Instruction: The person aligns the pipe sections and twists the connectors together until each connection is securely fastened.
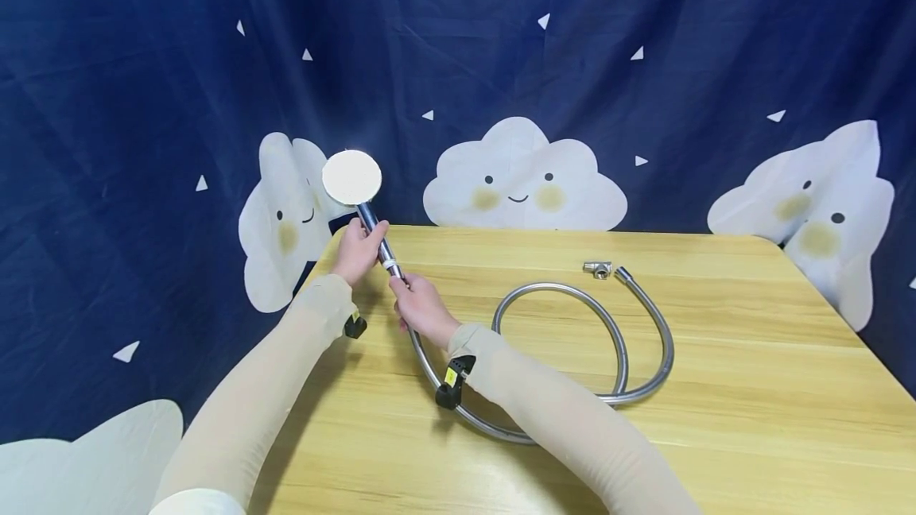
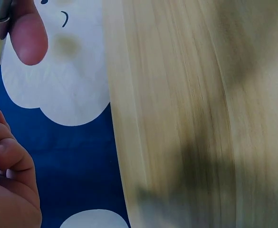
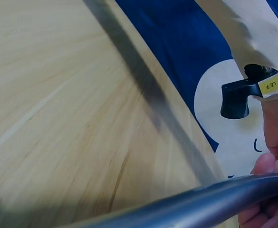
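My left hand (image 1: pixel 359 251) grips the handle of a chrome hand shower (image 1: pixel 351 178), its round white face tilted up beyond the far left table corner. Lower down the same line, my right hand (image 1: pixel 424 305) holds the upper end of a grey metal shower hose (image 1: pixel 422 352), close under the pale ring at the handle's base. The fingers hide the joint between handle and hose. From there the hose runs down and loops over the table. In the right wrist view the hose (image 3: pixel 191 202) crosses the foreground, with the left hand's fingers behind it.
A small metal T-shaped fitting (image 1: pixel 598 269) lies toward the back right of the wooden table (image 1: pixel 758 356), beside the hose's free end (image 1: pixel 624 273). Behind the table hangs a dark blue curtain (image 1: pixel 487 38) with white clouds. Both wrists carry black camera mounts (image 1: pixel 449 394).
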Motion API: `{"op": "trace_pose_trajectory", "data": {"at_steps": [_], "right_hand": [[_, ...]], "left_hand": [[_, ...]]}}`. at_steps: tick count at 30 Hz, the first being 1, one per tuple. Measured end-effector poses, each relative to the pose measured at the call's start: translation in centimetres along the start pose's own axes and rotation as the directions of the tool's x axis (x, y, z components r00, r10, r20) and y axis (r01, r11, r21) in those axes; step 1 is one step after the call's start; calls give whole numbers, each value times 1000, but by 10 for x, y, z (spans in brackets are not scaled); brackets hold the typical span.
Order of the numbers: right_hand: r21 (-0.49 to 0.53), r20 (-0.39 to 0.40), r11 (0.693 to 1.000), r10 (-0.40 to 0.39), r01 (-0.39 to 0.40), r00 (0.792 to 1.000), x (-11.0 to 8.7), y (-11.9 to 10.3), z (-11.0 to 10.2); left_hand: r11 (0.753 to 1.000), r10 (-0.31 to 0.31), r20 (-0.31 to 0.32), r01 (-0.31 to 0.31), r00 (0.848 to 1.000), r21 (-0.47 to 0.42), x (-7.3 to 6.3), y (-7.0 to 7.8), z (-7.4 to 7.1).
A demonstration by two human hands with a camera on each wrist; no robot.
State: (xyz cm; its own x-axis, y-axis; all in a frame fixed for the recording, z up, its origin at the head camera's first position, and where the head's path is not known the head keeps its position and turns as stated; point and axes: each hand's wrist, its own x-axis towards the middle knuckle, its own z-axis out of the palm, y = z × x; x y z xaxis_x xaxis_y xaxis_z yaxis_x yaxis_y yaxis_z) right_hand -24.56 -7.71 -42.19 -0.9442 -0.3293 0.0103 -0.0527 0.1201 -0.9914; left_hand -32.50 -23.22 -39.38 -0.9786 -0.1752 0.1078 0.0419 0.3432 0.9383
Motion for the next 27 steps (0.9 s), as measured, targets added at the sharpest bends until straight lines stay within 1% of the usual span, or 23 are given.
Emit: {"op": "trace_pose_trajectory", "data": {"at_steps": [4,8,11,16,20,27], "right_hand": [[23,6,1000,1,-1,1000,1,0,0],[109,18,994,27,-29,999,3,1,0],[182,26,981,55,-59,998,4,2,1],[236,31,968,85,-90,996,5,1,2],[247,16,964,96,-97,995,3,-1,5],[214,-9,972,102,-97,995,3,-1,9]], "left_hand": [[1000,10,-7,-10,1000,8,-1,1,0],[1000,26,-8,-26,1000,6,-1,-1,1],[999,33,-5,-33,999,9,-1,-3,1],[1000,19,-3,-19,1000,11,0,-4,2],[1000,14,0,-14,1000,11,-1,-3,1],[1000,5,-16,-4,1000,20,-3,-3,-3]]}}
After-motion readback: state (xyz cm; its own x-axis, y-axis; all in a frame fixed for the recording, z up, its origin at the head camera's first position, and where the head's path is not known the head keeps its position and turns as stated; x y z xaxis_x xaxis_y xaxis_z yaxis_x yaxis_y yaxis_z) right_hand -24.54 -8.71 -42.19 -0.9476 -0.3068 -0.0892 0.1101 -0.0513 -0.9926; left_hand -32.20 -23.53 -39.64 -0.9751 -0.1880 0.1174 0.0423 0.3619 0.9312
